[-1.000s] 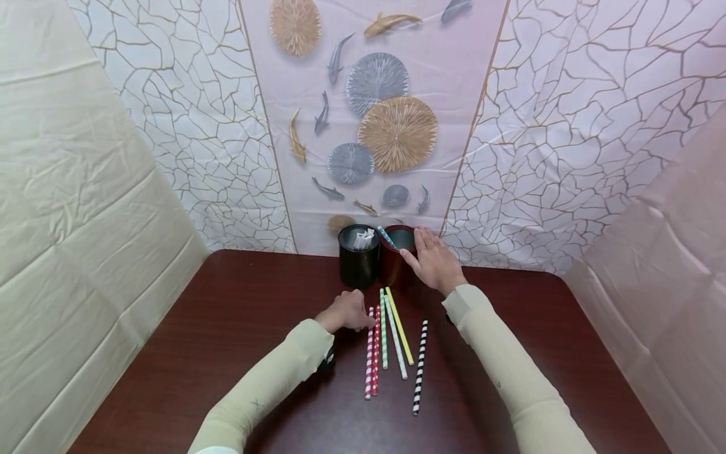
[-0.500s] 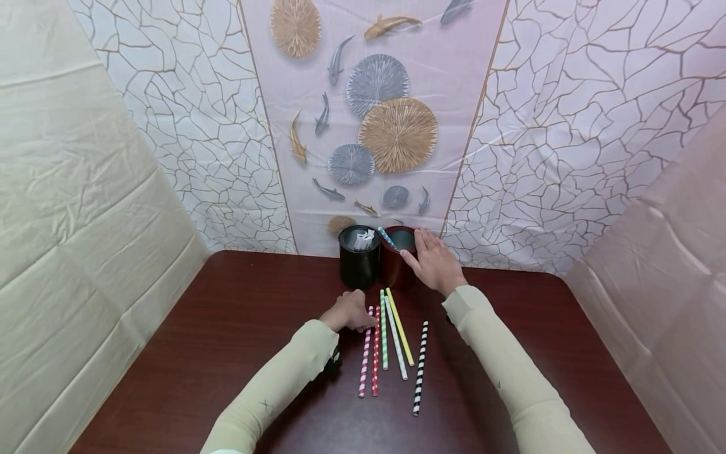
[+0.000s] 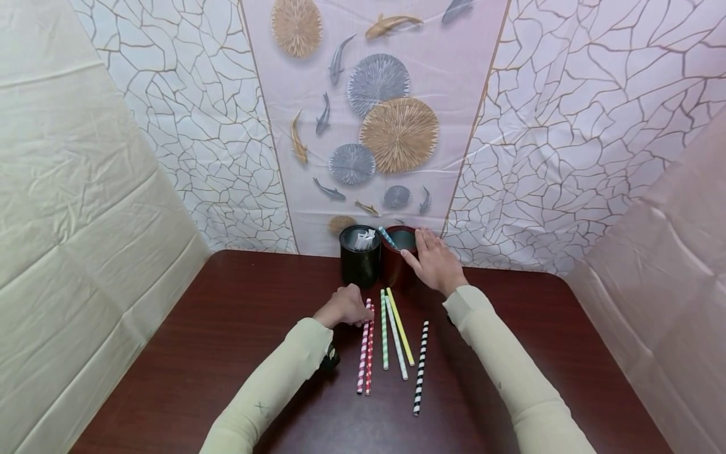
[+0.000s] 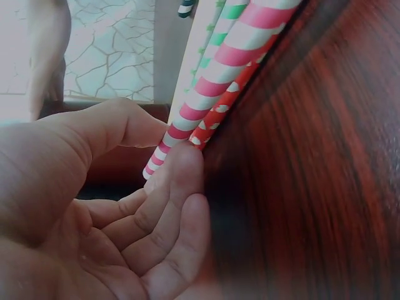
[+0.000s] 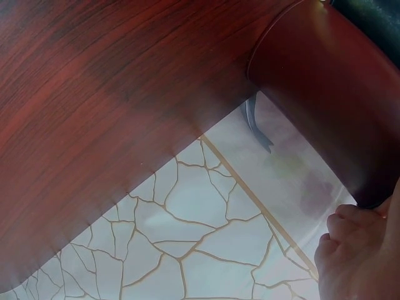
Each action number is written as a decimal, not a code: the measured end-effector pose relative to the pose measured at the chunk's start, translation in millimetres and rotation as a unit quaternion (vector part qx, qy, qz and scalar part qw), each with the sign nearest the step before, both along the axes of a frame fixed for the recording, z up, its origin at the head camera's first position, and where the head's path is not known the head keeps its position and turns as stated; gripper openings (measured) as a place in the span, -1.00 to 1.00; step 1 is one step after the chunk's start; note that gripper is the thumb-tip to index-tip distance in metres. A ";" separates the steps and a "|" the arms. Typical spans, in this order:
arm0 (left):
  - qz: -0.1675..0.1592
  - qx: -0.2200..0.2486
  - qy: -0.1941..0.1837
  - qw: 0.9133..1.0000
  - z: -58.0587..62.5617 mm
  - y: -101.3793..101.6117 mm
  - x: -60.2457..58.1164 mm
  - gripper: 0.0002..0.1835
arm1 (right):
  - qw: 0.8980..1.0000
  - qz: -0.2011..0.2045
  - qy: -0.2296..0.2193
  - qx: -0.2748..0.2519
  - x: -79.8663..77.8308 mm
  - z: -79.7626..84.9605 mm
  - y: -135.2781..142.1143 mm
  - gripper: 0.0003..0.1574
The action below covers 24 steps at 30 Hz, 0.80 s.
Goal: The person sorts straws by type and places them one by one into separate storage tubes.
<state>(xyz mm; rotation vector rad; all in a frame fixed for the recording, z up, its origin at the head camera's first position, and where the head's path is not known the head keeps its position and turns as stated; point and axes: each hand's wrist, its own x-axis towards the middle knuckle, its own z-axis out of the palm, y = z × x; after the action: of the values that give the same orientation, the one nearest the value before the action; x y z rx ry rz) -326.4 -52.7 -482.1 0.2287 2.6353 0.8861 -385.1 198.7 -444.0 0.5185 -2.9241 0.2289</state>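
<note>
My left hand pinches a pink-and-white striped paper straw near its far end, between thumb and fingertips. A red straw with white dots lies right along it, its end at my fingertips. To their right on the table are a green-striped straw, a pale speckled straw, a yellow straw and a black-and-white striped straw. My right hand rests with extended fingers against the right side of a dark red cup, thumb by its rim. A blue patterned straw leans inside that cup.
A black cup holding white wrapped pieces stands directly left of the red cup. Both are near the back edge of the dark wood table. Behind it hangs a patterned cloth, with beige cloth walls at both sides.
My left hand has moved slightly back and left. The pink-striped and red dotted straws have shifted left, away from the green-striped one. My right hand stays at the red cup.
</note>
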 end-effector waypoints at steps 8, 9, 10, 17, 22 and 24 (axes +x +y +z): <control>0.013 0.028 0.024 0.999 2.7 -8.2 0.5 -0.63 | 1.000 0.000 -0.004 -0.002 0.0 1.1 0.2 0.08; 0.014 0.030 0.025 0.999 3.1 -9.2 0.1 -0.63 | 1.000 0.001 -0.003 -0.001 -0.2 1.0 0.2 0.08; 0.014 0.033 0.028 0.999 3.4 -10.3 -0.3 -0.64 | 1.000 0.002 -0.003 -0.001 -0.2 1.1 0.2 0.08; 0.014 0.048 0.050 0.998 12.6 -16.0 -3.9 -0.67 | 1.000 0.001 -0.009 0.000 0.8 2.5 -0.8 0.09; 0.011 0.035 0.081 0.996 30.9 -18.2 -6.4 -0.68 | 1.000 0.002 -0.007 -0.001 0.7 2.3 -1.0 0.08; 0.009 0.028 0.093 0.995 41.5 -19.7 -6.9 -0.69 | 1.000 0.003 -0.005 -0.003 0.6 2.5 -1.0 0.08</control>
<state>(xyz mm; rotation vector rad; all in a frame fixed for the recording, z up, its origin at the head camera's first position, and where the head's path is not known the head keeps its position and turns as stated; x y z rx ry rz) -333.3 -72.5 -440.7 0.3171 2.7878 0.9900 -384.5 197.7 -441.5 0.5275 -2.9307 0.2416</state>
